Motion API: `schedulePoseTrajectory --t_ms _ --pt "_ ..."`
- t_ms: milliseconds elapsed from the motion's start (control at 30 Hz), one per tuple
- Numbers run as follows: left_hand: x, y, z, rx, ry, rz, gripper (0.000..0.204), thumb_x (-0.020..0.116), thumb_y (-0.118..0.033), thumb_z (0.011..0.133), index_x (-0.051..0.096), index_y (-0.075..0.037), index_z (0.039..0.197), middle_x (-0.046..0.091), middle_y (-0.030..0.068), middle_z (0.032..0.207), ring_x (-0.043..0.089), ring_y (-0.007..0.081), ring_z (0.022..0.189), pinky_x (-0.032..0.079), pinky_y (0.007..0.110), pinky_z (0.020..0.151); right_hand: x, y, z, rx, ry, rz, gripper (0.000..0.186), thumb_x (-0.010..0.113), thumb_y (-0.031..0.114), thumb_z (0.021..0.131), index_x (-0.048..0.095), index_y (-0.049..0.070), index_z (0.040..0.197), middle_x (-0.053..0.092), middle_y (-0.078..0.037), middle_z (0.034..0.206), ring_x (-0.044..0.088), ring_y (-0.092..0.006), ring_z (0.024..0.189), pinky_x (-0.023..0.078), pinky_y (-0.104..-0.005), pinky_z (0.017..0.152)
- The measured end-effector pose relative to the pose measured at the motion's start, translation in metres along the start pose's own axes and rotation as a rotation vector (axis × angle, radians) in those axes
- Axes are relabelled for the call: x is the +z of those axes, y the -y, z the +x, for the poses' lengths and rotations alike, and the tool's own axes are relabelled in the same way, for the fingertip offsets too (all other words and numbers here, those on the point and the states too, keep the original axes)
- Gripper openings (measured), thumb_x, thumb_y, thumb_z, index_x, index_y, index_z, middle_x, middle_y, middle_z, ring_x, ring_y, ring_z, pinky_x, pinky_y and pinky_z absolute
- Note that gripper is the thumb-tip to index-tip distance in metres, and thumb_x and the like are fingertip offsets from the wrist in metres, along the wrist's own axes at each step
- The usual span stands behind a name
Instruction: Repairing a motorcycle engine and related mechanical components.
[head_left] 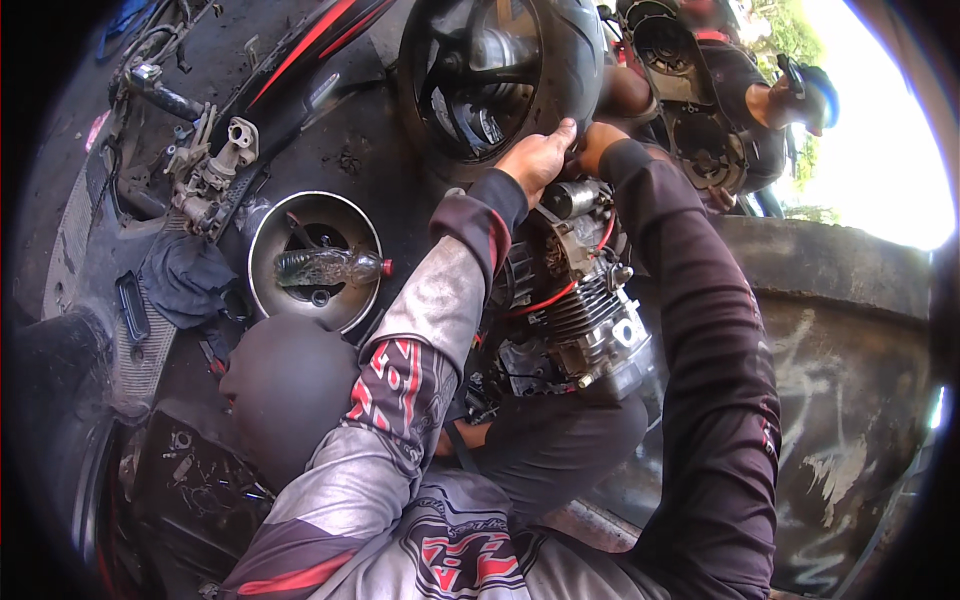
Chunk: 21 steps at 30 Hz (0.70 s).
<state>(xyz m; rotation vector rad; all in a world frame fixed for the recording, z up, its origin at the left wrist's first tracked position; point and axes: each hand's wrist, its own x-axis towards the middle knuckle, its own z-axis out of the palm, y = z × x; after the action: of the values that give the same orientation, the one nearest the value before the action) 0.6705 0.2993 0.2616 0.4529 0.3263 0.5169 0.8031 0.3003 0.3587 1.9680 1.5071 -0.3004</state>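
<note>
Both my arms reach forward to the near edge of a black motorcycle wheel (585, 75) with its tire, above an engine (590, 310). My left hand (538, 162) is closed, its thumb along the top, touching or nearly touching the tire. Close beside it, my right hand (603, 143) has its fingers curled inward. What the fingers hold, if anything, is hidden. Just below them is a silver cylindrical part (572, 198) at the engine's top. A red cable (545, 300) runs over the engine, whose finned cylinder lies toward my right leg.
Left of my arms, a metal bowl (257, 240) contains a plastic bottle (330, 267) with a red cap. A dark cloth (185, 275) and a carburetor (235, 145) lie farther left. A co-worker sits at upper right behind an engine casing (700, 100). A worn wall (840, 400) stands right.
</note>
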Motion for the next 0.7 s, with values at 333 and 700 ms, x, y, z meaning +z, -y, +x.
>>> schedulePoseTrajectory --t_ms 333,700 --pt "0.017 -0.034 -0.018 0.116 -0.090 1.022 0.079 0.052 -0.063 0.093 0.064 0.011 0.115 0.067 0.0299 0.111 0.066 0.0336 0.102 0.047 0.038 0.093 0.049 -0.051 0.058 0.030 0.018 0.024 0.046 0.078 0.040 0.068 0.075 0.008 0.101 0.071 -0.021 0.099 0.068 -0.0370 0.097 0.053 -0.0382 0.087" --pt "0.014 -0.091 -0.084 0.165 -0.197 0.453 0.041 0.053 -0.045 0.099 0.065 -0.006 0.101 0.067 0.0089 0.087 0.062 0.0221 0.078 0.048 0.036 0.072 0.007 -0.004 -0.008 0.092 0.022 0.293 0.043 0.077 0.038 0.077 0.073 0.004 0.102 0.073 -0.015 0.099 0.069 -0.0216 0.090 0.053 -0.0338 0.081"
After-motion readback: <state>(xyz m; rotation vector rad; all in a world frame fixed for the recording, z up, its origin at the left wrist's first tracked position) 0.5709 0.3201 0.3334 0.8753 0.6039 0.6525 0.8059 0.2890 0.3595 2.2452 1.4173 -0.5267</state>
